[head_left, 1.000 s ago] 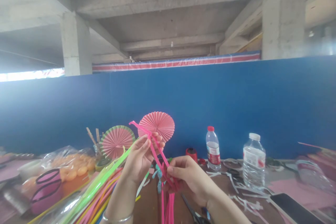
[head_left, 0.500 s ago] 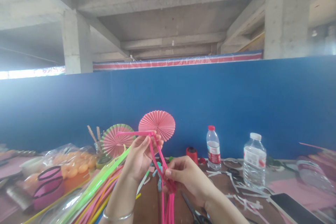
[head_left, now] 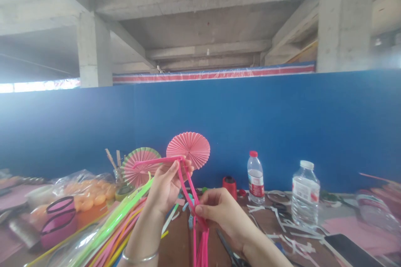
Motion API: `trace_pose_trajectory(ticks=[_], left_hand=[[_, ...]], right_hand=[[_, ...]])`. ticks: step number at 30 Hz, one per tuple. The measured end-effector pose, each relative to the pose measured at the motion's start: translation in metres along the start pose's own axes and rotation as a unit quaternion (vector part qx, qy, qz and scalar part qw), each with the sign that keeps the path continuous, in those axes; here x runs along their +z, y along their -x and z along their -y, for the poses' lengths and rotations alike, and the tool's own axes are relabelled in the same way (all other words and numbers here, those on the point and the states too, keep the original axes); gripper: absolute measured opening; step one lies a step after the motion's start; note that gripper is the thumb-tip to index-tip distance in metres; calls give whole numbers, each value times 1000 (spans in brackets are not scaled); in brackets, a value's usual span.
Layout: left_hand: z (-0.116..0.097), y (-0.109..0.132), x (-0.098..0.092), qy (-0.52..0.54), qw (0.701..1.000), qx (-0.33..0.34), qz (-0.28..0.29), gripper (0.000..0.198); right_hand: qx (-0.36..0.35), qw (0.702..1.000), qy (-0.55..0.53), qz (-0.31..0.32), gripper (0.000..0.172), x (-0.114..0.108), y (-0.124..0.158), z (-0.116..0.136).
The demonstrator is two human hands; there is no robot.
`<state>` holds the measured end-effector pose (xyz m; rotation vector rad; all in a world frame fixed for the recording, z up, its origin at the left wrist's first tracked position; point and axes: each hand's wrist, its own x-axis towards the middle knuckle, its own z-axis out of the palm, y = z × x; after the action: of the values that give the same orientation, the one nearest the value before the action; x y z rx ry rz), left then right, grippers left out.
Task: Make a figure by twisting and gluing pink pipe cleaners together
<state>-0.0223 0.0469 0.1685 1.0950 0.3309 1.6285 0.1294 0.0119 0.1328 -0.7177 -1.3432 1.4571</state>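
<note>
Both of my hands hold a bundle of pink pipe cleaners (head_left: pixel 187 192) above the table. My left hand (head_left: pixel 166 185) pinches the upper part, where one end is bent over and sticks out to the left. My right hand (head_left: pixel 219 212) grips the bundle lower down, and the loose ends hang below it. Behind my hands stand a pink pleated paper fan (head_left: pixel 188 147) and a pink fan with a green rim (head_left: pixel 138 167).
A bag of coloured pipe cleaners (head_left: pixel 106 229) lies at the left beside a bag of orange items (head_left: pixel 84 196). Two water bottles (head_left: pixel 256 177) (head_left: pixel 305 194), a red spool (head_left: pixel 229 185), scissors (head_left: pixel 230 252), paper scraps and a phone (head_left: pixel 351 250) sit on the right. A blue partition (head_left: pixel 250 125) backs the table.
The bent end of the pipe cleaner in my left hand has swung down from pointing up-left to lying nearly level, pointing left. My right hand has stayed in place.
</note>
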Motion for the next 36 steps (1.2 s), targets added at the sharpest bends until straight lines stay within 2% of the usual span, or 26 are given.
trace_pose_trajectory(ticks=[6, 9, 15, 21, 29, 32, 36], left_hand=[[1, 0, 5, -26, 999, 32, -35, 8], [1, -1, 6, -37, 996, 54, -60, 12], [-4, -3, -2, -45, 993, 78, -82, 11], [-17, -1, -12, -105, 993, 39, -27, 12], [-27, 5, -12, -192, 979, -48, 53, 12], [-26, 7, -18, -234, 967, -72, 67, 13], [-24, 6, -22, -243, 963, -87, 78, 12]], right_hand=[[5, 1000, -7, 0, 31, 3, 1, -2], [4, 1000, -23, 4, 31, 4, 0, -1], [-12, 996, -89, -18, 32, 1, -1, 5], [-19, 997, -41, -56, 35, -12, -7, 6], [-106, 978, 156, -93, 19, -31, -14, 0], [-131, 968, 195, -92, 20, -39, -17, 0], [-131, 965, 207, -88, 22, -45, -19, 2]])
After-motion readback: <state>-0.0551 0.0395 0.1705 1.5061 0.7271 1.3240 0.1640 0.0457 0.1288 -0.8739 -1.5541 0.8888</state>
